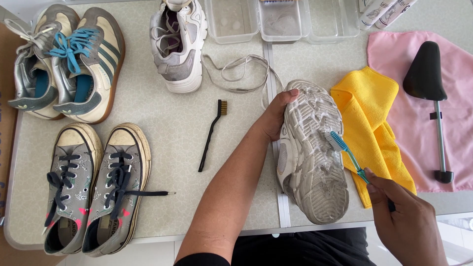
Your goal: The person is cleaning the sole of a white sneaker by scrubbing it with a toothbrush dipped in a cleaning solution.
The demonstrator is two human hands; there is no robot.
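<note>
My left hand (276, 116) grips a white chunky sneaker (315, 162) by its side, holding it tipped with the foamy sole facing up. My right hand (406, 219) holds a teal toothbrush (347, 153) by the handle. The bristle head rests on the sole's right edge, near the middle. The shoe lies partly over a yellow cloth (372, 113).
The matching white sneaker (180, 42) and a loose lace (241, 71) lie at the back. A small black wire brush (211, 134) is mid-table. Two more shoe pairs (64, 64) (96, 187) sit left. A black shoe tree (431, 93) rests on a pink cloth (458, 79). Clear tubs (281, 19) stand behind.
</note>
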